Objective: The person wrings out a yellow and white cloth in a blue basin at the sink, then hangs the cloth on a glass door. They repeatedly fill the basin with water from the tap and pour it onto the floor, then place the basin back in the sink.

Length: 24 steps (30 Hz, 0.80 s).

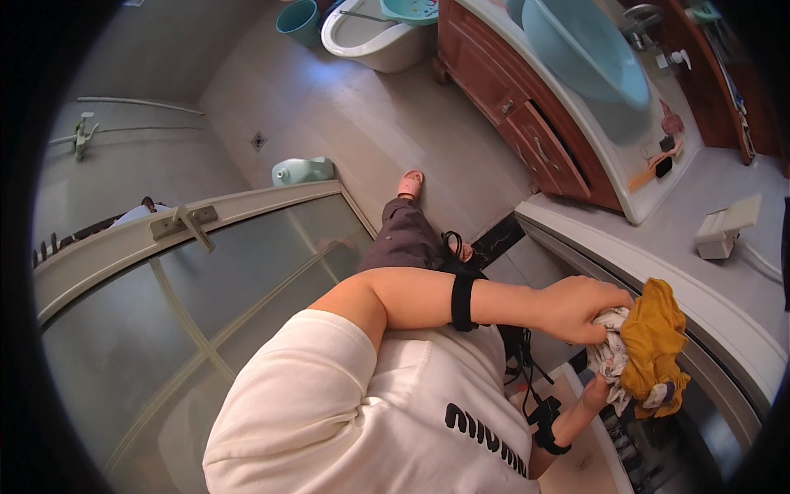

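Observation:
My left arm reaches across to the right, and my left hand [580,309] is closed round a crumpled white patterned cloth [609,346]. A mustard-yellow cloth [656,333] is bunched against it on the far side from my fingers, with a grey-and-white patch near its lower end. Below, my right hand [594,395] is at the underside of the same bundle and appears to grip it; most of its fingers are hidden by the cloth. The bundle is held up in the air beside the door frame [699,346].
A frosted-glass door [247,288] with a lever handle stands at left. Behind it is a pale green jug [303,171]. Ahead are a teal bucket [298,20], a white toilet [387,49] and a red-brown vanity [527,107] bearing a large blue basin [584,49]. A white wall box [727,228] is at right.

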Motion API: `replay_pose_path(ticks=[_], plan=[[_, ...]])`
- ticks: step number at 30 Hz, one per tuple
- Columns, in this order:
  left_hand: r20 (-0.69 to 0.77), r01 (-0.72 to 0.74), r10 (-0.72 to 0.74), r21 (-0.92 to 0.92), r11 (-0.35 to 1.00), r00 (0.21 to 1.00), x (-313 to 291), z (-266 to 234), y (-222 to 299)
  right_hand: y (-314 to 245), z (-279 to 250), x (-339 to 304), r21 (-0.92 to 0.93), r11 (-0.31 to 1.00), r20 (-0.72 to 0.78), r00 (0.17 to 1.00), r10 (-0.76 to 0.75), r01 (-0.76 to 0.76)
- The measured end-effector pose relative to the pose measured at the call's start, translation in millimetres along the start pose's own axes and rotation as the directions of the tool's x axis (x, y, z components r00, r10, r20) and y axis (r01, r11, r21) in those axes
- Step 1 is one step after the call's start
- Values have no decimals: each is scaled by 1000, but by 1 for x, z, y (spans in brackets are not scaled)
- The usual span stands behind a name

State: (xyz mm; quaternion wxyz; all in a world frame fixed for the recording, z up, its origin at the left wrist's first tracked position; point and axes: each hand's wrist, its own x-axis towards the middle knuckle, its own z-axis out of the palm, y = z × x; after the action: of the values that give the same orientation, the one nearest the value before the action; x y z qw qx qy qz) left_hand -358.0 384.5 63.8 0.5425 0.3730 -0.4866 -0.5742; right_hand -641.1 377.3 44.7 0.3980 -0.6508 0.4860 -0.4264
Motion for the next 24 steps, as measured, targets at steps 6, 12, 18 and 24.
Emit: replay_pose_path(ticks=[6,12,18,24], plan=[[-151,-71,10,-400,914,988,11,-10,-21,-23,25,19,220,975,-72,997,-12,27],[248,372,-279,-547,750,928,4,-40,-21,-63,53,43,-7,999,123,992,38,-37],[383,290,-47,-608,739,922,2,-17,-17,-78,62,43,-44,998,-27,999,41,-42],[438,378,-112,-587,716,892,16,-8,1,-100,57,41,-212,977,56,998,3,9]])
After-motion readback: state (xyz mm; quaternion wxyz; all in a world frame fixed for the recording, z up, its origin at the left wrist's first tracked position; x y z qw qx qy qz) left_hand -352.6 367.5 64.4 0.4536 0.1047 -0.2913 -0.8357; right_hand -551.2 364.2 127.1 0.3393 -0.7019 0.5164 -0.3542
